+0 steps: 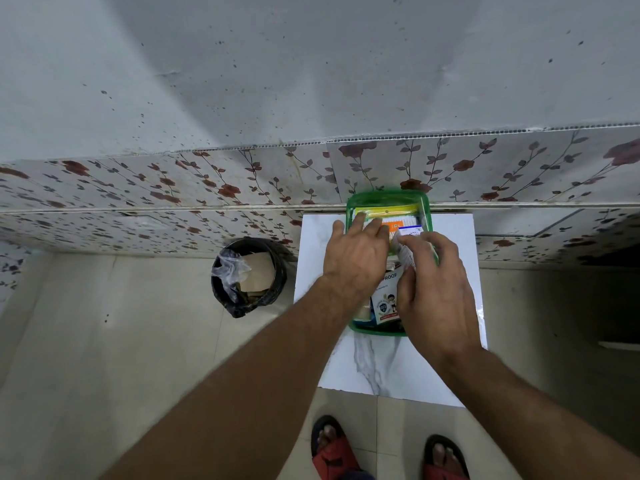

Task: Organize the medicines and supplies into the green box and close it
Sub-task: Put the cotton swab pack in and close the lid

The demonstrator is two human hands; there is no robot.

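A green box point(377, 330) stands open on a small white marble-patterned table point(388, 368), its green lid point(388, 199) raised against the wall. Inside the lid lie a yellow-edged packet of cotton buds point(388, 212) and an orange-and-white pack point(394, 225). A white bandage packet point(386, 299) lies in the box body. My left hand point(356, 258) reaches over the box's left side, fingers spread on the contents. My right hand point(436, 292) is over the right side, pinching a small white packet point(405, 252) between thumb and fingers.
A black waste bin point(247, 275) with a plastic liner and cardboard stands on the floor left of the table. A floral-tiled wall rises just behind the table. My feet in red sandals point(334, 452) stand at the table's near edge.
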